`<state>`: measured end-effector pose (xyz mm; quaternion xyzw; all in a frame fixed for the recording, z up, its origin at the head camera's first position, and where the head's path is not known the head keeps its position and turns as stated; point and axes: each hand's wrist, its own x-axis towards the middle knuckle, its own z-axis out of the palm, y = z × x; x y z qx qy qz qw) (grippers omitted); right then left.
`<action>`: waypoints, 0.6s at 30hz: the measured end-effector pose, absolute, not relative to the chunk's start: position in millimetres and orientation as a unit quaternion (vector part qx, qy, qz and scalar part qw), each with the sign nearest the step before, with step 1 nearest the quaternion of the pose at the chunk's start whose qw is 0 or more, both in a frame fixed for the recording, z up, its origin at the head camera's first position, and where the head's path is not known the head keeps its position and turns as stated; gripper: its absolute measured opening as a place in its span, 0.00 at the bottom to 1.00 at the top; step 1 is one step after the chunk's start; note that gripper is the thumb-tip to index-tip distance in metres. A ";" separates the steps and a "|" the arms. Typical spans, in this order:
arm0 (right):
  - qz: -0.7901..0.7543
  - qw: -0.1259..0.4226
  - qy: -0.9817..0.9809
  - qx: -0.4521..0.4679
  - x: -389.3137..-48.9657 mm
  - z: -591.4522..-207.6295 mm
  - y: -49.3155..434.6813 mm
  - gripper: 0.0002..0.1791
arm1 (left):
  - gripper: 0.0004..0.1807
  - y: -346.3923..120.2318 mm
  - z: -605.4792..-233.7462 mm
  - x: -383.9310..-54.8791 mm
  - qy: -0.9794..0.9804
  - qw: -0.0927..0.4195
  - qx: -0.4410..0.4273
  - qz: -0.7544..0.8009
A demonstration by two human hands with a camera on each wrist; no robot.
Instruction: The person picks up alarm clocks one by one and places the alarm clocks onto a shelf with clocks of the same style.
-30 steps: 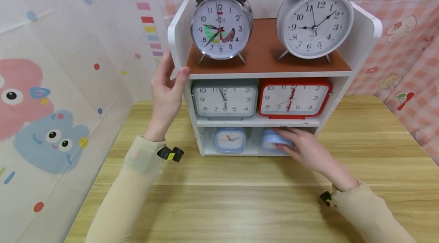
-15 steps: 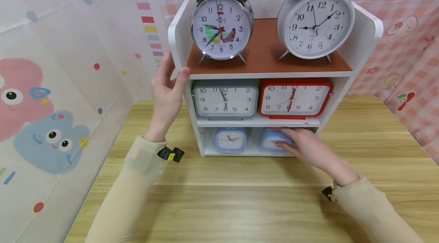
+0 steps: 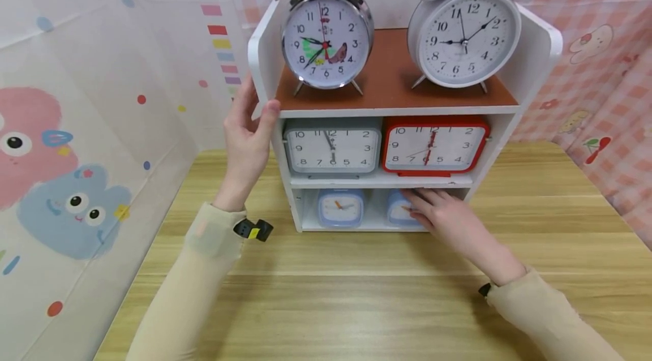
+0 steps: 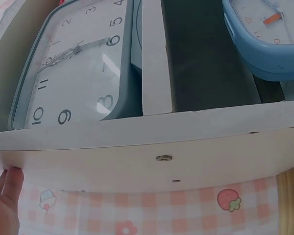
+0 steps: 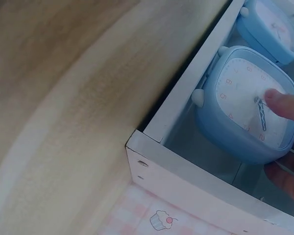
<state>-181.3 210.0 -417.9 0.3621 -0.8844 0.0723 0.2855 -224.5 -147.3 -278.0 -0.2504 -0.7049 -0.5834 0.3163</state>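
In the head view, my right hand (image 3: 453, 219) reaches into the bottom compartment of the white shelf (image 3: 537, 61) and holds a small light-blue alarm clock (image 3: 397, 208). Its thumb lies on the clock's face (image 5: 237, 100) in the right wrist view, with other fingers along the clock's far side. A matching blue alarm clock (image 3: 341, 208) stands to the left on the same board. At the shelf's upper left, my left hand (image 3: 249, 134) rests against the side panel, thumb at the front edge. Its straight fingers (image 4: 11, 183) touch the outer side in the left wrist view.
A grey clock (image 3: 333, 149) and a red clock (image 3: 435, 146) fill the middle compartment. On the brown top board stand a silver twin-bell clock (image 3: 326, 38) and a white one (image 3: 466, 38). The wooden table (image 3: 326, 293) extends in front.
The right-hand blue clock has gone from tilted to more upright, its face turned to the front. My right fingers have shifted slightly on it. The left hand has stayed put.
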 end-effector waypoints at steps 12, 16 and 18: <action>0.077 0.222 -0.916 0.324 -179.0 -415.1 208.5 0.26 | 0.55 -147.9 -278.7 -224.6 -0.706 0.315 -0.251 -0.582; 0.085 0.212 -0.919 0.320 -179.3 -414.2 209.0 0.26 | 0.55 -147.9 -278.8 -224.8 -0.704 0.314 -0.251 -0.585; 0.088 0.211 -0.919 0.321 -179.9 -414.6 209.4 0.26 | 0.55 -148.0 -278.7 -224.8 -0.703 0.314 -0.250 -0.587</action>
